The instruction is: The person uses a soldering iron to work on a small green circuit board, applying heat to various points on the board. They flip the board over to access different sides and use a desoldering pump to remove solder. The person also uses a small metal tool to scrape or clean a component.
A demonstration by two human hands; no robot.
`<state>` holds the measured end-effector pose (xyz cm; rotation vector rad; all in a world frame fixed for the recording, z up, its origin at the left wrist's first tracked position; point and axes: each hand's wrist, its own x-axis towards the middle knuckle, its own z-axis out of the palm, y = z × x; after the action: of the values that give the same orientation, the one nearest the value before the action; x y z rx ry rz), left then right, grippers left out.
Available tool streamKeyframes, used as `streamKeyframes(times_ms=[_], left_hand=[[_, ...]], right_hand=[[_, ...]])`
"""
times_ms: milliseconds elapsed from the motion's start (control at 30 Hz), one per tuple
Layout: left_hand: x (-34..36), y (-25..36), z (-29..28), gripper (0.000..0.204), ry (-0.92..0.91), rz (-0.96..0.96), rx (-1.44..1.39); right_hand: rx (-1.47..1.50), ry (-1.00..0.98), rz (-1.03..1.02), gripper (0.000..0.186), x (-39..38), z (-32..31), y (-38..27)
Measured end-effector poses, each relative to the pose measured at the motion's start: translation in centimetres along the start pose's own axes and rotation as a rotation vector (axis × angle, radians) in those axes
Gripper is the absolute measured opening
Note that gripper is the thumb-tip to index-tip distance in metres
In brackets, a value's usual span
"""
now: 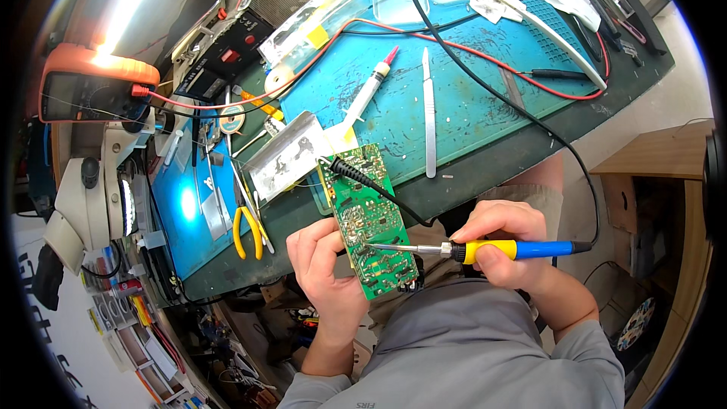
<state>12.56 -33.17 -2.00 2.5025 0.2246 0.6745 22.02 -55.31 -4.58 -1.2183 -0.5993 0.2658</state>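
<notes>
My left hand point(322, 271) grips a green circuit board point(376, 216) by its left edge, beyond the bench's front edge, with the solder side up. A black cable point(371, 184) with a ribbed sleeve crosses the board's upper part. In my right hand point(501, 238) is a yellow and blue soldering iron point(485, 250), held like a pen. Its metal tip points left and lies over the board's lower middle; whether it touches a joint I cannot tell. The iron's cord curves up from its blue end.
On the blue mat point(394, 121) lie a scalpel point(429, 113) and a syringe point(366, 95). A metal tray point(286, 153) and yellow-handled pliers point(247, 231) are left of the board. An orange multimeter point(95, 87) stands far left, its red lead point(318, 53) running across the bench.
</notes>
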Motion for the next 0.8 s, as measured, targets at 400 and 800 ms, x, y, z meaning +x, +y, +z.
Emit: streamKeyframes(times_ms=[400,800], left_hand=[[-0.07,-0.15,0.07,0.035,-0.002,0.006,0.004],[0.15,0.09,-0.16,0.035,-0.021,0.001,-0.01]], right_hand=[[-0.013,-0.021,-0.011,0.021,0.25,-0.32,0.08],[0.01,-0.009,-0.023,0.02,0.31,-0.32,0.09]])
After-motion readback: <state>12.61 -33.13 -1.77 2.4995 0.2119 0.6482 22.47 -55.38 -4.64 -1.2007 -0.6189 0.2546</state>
